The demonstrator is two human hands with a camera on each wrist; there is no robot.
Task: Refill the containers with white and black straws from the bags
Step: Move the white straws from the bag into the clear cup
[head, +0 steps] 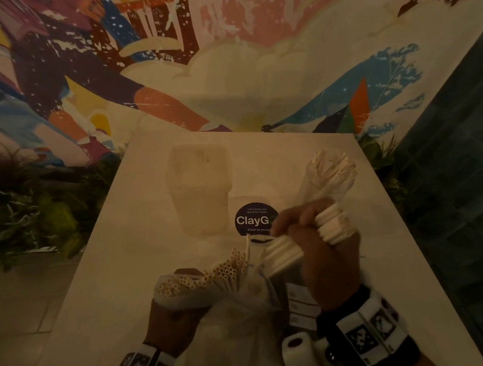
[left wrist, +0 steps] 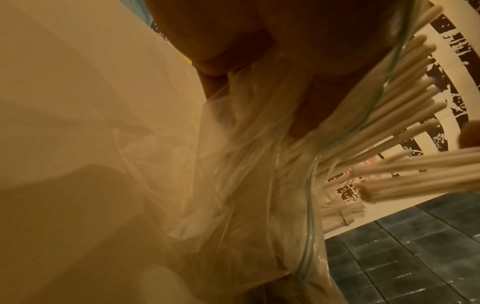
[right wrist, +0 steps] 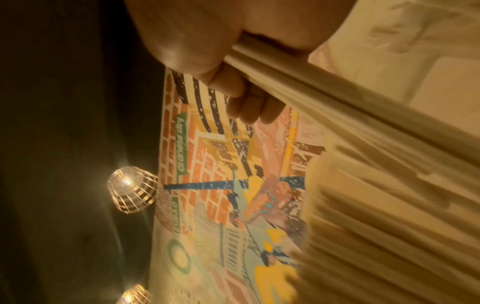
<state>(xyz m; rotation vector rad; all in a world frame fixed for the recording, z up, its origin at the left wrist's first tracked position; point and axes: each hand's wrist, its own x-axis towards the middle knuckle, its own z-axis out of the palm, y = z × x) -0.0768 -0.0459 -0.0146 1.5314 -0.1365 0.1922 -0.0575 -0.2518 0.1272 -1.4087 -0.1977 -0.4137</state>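
White straws (head: 336, 225) are clenched in the right hand (head: 326, 251), long axis aimed at the container (head: 201, 188) beyond the knuckles; the bag (head: 217, 290) is gripped by the left hand (head: 172, 318).

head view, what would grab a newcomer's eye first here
Probably the right hand, low and centre-right, gripping a thick bundle of white straws that fans up and away. Next to it the left hand grips a clear bag with straw ends poking out. Behind the white table, a bright mural fills the wall.

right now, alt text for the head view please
The right hand grips a bundle of white straws above a pale table, while the left hand holds an open clear plastic bag of straws; a translucent container stands behind.
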